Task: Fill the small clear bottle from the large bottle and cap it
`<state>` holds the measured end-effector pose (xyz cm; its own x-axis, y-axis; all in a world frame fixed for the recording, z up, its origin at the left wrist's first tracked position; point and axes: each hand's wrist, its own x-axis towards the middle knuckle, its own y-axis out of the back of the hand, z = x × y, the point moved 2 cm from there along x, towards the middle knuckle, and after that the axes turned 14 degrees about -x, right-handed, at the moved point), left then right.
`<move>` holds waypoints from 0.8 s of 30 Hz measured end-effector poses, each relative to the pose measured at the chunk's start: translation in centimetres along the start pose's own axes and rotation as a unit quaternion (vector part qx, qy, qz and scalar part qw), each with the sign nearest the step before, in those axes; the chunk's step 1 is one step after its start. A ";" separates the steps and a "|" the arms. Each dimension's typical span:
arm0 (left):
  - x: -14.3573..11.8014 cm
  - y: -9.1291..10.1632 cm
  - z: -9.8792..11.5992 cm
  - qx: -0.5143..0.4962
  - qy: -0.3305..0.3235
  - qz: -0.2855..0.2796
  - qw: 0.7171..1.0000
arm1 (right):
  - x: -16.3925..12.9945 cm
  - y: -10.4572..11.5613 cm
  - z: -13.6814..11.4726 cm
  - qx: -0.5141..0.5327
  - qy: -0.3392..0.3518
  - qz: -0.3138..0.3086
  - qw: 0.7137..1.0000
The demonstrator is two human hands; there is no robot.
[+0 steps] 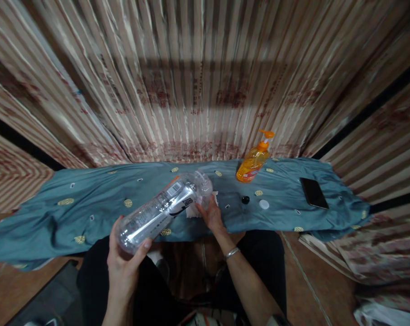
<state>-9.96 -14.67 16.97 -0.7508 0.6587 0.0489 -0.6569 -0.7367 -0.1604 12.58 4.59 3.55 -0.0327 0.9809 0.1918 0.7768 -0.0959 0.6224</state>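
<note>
You hold a clear plastic bottle [164, 209] on its side above the near edge of the tabletop [89, 203], which is draped in a blue patterned cloth [283, 206]. Your left hand [123, 262] cups the bottle's base, fingers wrapped around it in a firm grip. Your right hand [210, 213] is at the neck end, the grip pinched on what looks like a white cloth or paper wipe [194, 209] pressed against the bottle near its shoulder; the exact hold of the fingers is partly hidden behind the bottle.

The bottle looks empty and its mouth seems uncovered: a small black cap [245, 199] and a white round lid [264, 204] lie loose on the cloth just to the right of your right hand. An orange pump bottle of soap [254, 160] stands behind them, and a dark phone [314, 193] lies farther right, well apart.

Judging from this, the opening is done and the wiping of the outside is under way, at the neck end. The long body toward the base appears untouched so far, and the caps are not yet back on.
</note>
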 end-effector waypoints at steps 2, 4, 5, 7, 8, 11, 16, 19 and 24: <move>-0.1 -0.1 0.3 0.004 -0.001 -0.003 1.000 | 0.0 -0.1 -0.1 0.003 -0.002 0.011 1.000; -0.3 -0.4 0.6 0.007 -0.002 -0.007 1.000 | 0.0 -0.1 -0.2 0.003 -0.004 0.011 1.000; -0.4 -0.5 0.7 0.009 -0.002 -0.008 1.000 | 0.0 -0.1 -0.2 0.002 -0.005 0.007 1.000; -0.5 -0.7 1.0 0.012 -0.003 -0.011 1.000 | 0.0 0.0 -0.3 0.004 -0.010 0.000 1.000; -0.6 -0.7 1.0 0.014 -0.003 -0.014 1.000 | 0.0 0.1 -0.4 0.005 -0.013 -0.002 1.000; -0.4 -0.8 1.2 0.015 -0.007 -0.023 1.000 | 0.0 0.2 -0.4 0.004 -0.022 -0.002 1.000; -0.1 -0.9 1.3 0.018 -0.015 -0.032 0.999 | 0.2 0.2 -0.5 -0.004 -0.029 0.007 1.000; 0.1 -0.9 1.3 0.030 -0.021 -0.033 0.999 | 0.1 0.2 -0.6 -0.005 -0.027 0.010 1.000; 0.5 -0.4 0.9 0.051 -0.033 -0.028 0.998 | -0.1 0.1 -0.6 -0.006 -0.021 0.019 1.000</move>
<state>-10.15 -14.21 17.91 -0.7140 0.6899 0.1193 -0.6986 -0.7133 -0.0554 12.26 4.42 4.06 0.0234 0.9825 0.1847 0.7693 -0.1357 0.6243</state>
